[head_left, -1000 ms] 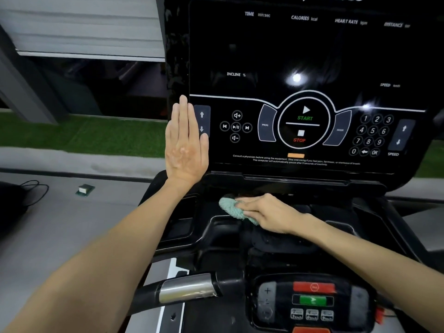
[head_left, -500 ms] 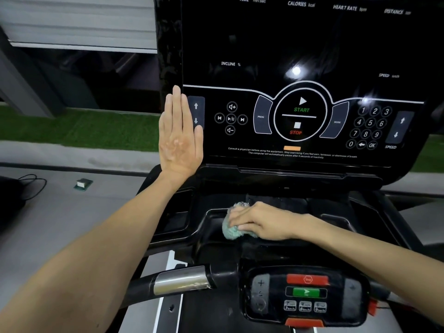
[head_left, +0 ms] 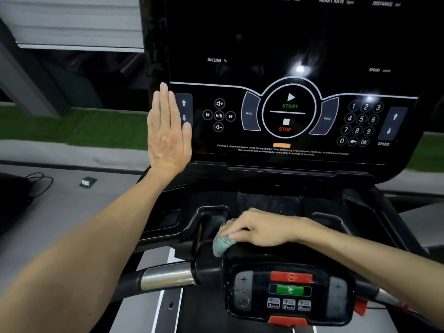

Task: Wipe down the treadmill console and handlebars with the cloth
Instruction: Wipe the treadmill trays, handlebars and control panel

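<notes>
Inspection findings: The treadmill console (head_left: 276, 44) stood fixed and rigid, and its glossy black face was judged smooth and prone to smearing. Below the console, the handlebar (head_left: 165, 276) presented a hard metal sleeve. The left hand (head_left: 168, 138) lay flat against the console's left edge, fingers straight, holding nothing. The right hand (head_left: 259, 230), just below the console, had its fingers curled over the cloth (head_left: 222, 245). The cloth appeared soft, light and bunched, and was best held wadded under the palm.

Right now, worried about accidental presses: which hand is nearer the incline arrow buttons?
Left. The left hand lies flat right beside the incline arrow buttons; the right hand is lower down, below the screen, gripping the cloth.
</notes>
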The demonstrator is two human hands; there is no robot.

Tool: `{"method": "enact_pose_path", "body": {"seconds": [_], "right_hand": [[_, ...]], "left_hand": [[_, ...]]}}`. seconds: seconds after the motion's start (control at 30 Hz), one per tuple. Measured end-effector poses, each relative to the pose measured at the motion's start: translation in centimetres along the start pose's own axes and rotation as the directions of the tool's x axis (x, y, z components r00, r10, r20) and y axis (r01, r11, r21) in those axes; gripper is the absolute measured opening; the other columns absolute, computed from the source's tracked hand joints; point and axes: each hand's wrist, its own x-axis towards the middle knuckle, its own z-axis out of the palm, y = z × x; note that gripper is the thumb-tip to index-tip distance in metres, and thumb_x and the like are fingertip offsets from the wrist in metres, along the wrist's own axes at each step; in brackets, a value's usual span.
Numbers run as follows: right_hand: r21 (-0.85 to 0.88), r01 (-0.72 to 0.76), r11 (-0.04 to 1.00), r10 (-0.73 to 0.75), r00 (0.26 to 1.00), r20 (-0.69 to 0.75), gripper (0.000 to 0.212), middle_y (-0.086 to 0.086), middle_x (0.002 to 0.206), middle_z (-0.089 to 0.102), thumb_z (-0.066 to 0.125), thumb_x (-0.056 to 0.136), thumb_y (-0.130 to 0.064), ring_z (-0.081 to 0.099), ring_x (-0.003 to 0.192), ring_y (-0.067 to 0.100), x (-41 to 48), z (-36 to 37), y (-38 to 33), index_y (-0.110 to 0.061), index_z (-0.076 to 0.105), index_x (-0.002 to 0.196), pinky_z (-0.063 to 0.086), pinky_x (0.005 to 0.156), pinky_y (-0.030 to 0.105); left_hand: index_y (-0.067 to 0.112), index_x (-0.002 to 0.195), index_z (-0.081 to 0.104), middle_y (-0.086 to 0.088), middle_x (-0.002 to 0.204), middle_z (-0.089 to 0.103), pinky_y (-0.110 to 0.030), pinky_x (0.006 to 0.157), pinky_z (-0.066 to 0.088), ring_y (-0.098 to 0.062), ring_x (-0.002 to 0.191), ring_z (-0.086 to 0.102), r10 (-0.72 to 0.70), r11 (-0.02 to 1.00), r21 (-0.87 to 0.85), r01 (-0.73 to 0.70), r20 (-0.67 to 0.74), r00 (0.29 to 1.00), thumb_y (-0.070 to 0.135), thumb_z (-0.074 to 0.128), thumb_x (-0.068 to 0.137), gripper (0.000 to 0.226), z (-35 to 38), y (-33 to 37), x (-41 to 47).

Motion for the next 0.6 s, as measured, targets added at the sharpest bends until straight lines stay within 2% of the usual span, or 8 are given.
{"method": "enact_pose_path", "body": {"seconds": [0.13,0.2,0.3,0.43,0.53,0.6], "right_hand": [[0.197,-0.04,0.98,0.028,0.998,0.064,0.032,-0.014,0.136,0.053,0.05,0.099,-0.017,0.043,0.126,-0.008,-3.7,-0.9,0.1,-0.021,0.058,0.129,0.031,0.109,0.014],[0.218,-0.034,0.975,0.021,0.998,0.06,0.029,-0.012,0.137,0.052,0.051,0.099,-0.015,0.041,0.127,-0.009,-4.9,-1.2,0.9,-0.021,0.061,0.124,0.03,0.11,0.016],[0.006,-0.032,0.999,0.032,0.999,-0.018,0.029,-0.006,0.14,0.05,0.05,0.099,-0.016,0.037,0.13,-0.007,-3.7,-0.7,2.0,-0.015,0.062,0.125,0.029,0.112,0.019],[-0.318,0.01,0.948,-0.056,0.989,-0.137,0.032,-0.005,0.141,0.051,0.049,0.099,-0.017,0.04,0.134,0.007,-1.7,0.2,3.9,-0.01,0.059,0.129,0.032,0.112,0.027],[-0.412,-0.073,0.908,-0.031,0.97,-0.24,0.036,-0.002,0.145,0.046,0.042,0.102,-0.022,0.037,0.137,0.012,-1.3,-0.5,4.9,-0.009,0.053,0.133,0.034,0.11,0.031],[-0.448,-0.181,0.875,0.023,0.942,-0.336,0.036,0.001,0.142,0.048,0.035,0.103,-0.023,0.047,0.128,0.021,-0.3,-0.8,5.3,-0.009,0.049,0.132,0.043,0.101,0.037]], "left_hand": [[-0.011,0.149,0.02,-0.029,0.157,0.02,-0.033,0.122,0.009,-0.039,0.147,0.018,-0.005,1.0,-0.008,0.005,-0.005,1.0,0.019,0.036,0.099,0.06,0.0,0.1,0.0],[-0.011,0.148,0.021,-0.029,0.157,0.02,-0.032,0.122,0.008,-0.039,0.147,0.018,-0.005,1.0,-0.014,0.005,-0.007,1.0,0.019,0.037,0.099,0.06,0.0,0.1,0.0],[-0.011,0.149,0.021,-0.029,0.157,0.02,-0.032,0.122,0.009,-0.039,0.147,0.018,0.001,1.0,-0.018,-0.001,0.0,1.0,0.019,0.037,0.099,0.06,0.0,0.0,0.1],[-0.01,0.149,0.02,-0.028,0.158,0.019,-0.035,0.122,0.014,-0.038,0.148,0.018,-0.002,1.0,-0.024,0.002,0.003,1.0,0.02,0.035,0.1,0.059,0.0,0.0,-0.1],[-0.01,0.149,0.019,-0.027,0.158,0.018,-0.037,0.12,0.016,-0.039,0.147,0.018,-0.007,0.999,-0.032,0.008,0.011,1.0,0.021,0.035,0.1,0.06,0.1,0.0,0.0],[-0.009,0.149,0.018,-0.027,0.158,0.018,-0.036,0.12,0.015,-0.039,0.147,0.018,-0.007,1.0,-0.024,0.007,0.016,1.0,0.021,0.036,0.1,0.06,0.1,0.0,0.0]]}}
